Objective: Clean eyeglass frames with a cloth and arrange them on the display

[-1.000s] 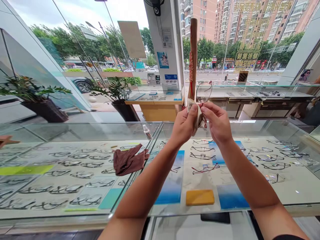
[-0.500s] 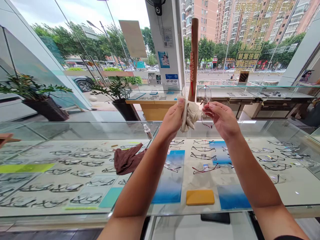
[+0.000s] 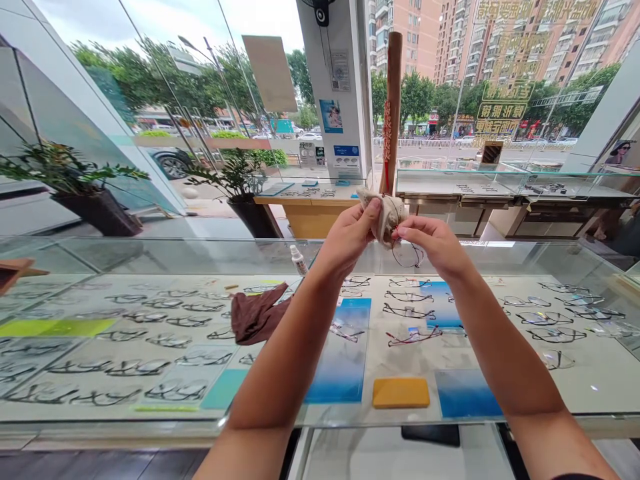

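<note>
My left hand (image 3: 354, 235) grips a crumpled beige cloth (image 3: 385, 217), thumb on top. Thin-rimmed eyeglasses (image 3: 409, 265) are pinched near the bridge by my right hand (image 3: 434, 241). One round lens hangs below my right fingers; the other is against the cloth and mostly covered by it. Both hands are raised over the glass display counter, close together. On the counter, left of my left forearm, lie a dark brown cloth (image 3: 257, 315) and a small white spray bottle (image 3: 298, 259).
Rows of eyeglass frames (image 3: 167, 340) fill the glass display case (image 3: 345, 421). A yellow glasses case (image 3: 401, 393) lies near its front edge, and a dark phone (image 3: 431, 435) sits below. A wooden post (image 3: 393, 100) stands beyond my hands.
The eyeglasses have moved left to the cloth, and one lens is now against it. My hands have come closer together. The view has shifted slightly.
</note>
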The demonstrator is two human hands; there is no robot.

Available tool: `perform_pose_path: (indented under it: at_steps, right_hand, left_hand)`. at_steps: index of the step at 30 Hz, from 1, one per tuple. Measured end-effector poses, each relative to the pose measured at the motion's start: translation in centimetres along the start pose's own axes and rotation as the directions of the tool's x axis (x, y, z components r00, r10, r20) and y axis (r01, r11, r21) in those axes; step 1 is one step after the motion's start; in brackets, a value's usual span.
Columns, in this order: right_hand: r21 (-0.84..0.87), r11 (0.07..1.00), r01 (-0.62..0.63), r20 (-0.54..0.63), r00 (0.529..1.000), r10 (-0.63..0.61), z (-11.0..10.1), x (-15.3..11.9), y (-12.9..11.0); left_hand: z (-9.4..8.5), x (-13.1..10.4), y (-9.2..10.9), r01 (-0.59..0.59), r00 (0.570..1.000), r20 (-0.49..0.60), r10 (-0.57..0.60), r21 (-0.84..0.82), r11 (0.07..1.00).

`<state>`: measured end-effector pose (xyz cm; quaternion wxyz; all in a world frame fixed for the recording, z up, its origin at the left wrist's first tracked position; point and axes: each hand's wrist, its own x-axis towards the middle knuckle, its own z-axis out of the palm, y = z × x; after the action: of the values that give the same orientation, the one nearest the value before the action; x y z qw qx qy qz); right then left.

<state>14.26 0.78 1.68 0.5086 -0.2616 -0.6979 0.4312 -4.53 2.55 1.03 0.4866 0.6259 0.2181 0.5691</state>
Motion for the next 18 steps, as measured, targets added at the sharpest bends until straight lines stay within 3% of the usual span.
perform_pose_path:
  at_steps: [8,18]
  right_hand:
    - [0.144,0.989,-0.027,-0.029,0.999,0.031,0.1,0.42,0.94]
    - [0.22,0.971,-0.089,0.018,0.996,0.087,0.23,0.09,0.51]
  left_hand:
    - [0.87,-0.11,0.03,0.01,1.0,0.029,-0.006,-0.12,0.993]
    - [0.79,-0.25,0.19,-0.038,0.999,0.025,0.039,-0.042,0.998]
